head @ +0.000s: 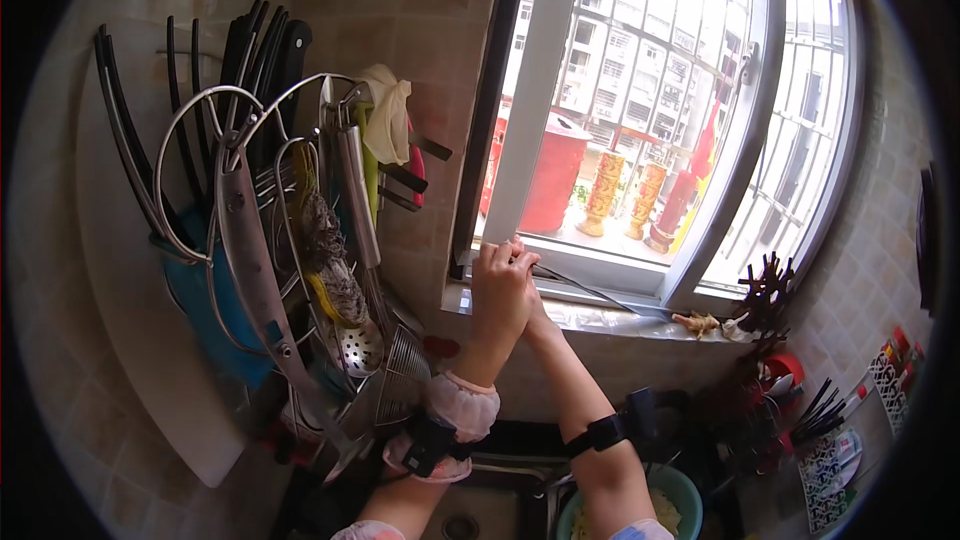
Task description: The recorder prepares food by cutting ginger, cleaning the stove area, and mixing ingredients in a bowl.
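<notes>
My left hand (496, 274) is at the left end of the window sill, its fingers curled, close to the lower corner of the window frame (517, 199). Pressed against it from behind and below is my right hand (534, 309), largely covered by the left. A thin dark strip (585, 288) runs from beside the fingers down to the right, over the tiled sill (592, 321). Whether either hand grips the strip cannot be made out, and the space between the palms is hidden.
A rack (247, 240) with chopsticks, knives, a skimmer and a whisk hangs left, before a white cutting board (135, 255). Ginger (696, 325) and garlic (739, 330) lie on the sill. Below are a sink (480, 514) and a green bowl (686, 499) with pale food.
</notes>
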Demonstrator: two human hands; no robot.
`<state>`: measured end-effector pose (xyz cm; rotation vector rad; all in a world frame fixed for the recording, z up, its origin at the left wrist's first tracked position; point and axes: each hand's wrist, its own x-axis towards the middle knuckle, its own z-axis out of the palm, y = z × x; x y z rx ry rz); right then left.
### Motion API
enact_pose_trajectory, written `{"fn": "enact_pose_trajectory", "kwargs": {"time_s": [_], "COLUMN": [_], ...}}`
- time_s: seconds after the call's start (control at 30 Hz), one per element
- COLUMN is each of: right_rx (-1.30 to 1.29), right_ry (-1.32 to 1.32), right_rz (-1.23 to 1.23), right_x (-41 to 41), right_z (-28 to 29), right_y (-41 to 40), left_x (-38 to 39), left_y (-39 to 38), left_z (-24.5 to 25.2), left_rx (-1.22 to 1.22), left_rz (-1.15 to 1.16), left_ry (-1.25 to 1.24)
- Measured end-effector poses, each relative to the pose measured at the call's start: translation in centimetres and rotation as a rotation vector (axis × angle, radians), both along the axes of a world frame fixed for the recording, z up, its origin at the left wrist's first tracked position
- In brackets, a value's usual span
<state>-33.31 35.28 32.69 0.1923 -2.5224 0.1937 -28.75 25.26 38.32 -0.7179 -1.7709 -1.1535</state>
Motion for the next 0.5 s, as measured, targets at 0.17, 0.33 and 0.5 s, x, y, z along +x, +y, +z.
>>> {"fn": "enact_pose_trajectory", "kwargs": {"time_s": [0.17, 0.33, 0.5], "right_rx": [-0.064, -0.089, -0.131], "right_ry": [-0.069, -0.180, -0.322], "right_rz": [0.069, 0.103, 0.182], "right_x": [0.1, 2.9, 9.8], "right_z": [0.7, 2.1, 2.0], "right_y": [-2.1, -1.3, -4.1], "left_x": [-2.6, -1.2, 0.2], "left_y": [1.2, 2.6, -1.5], "left_z": [-2.5, -2.1, -1.0], "left_rx": [0.031, 0.017, -0.137], "left_rz": [0.112, 0.087, 0.031], "left_ry": [0.046, -0.045, -0.112]}}
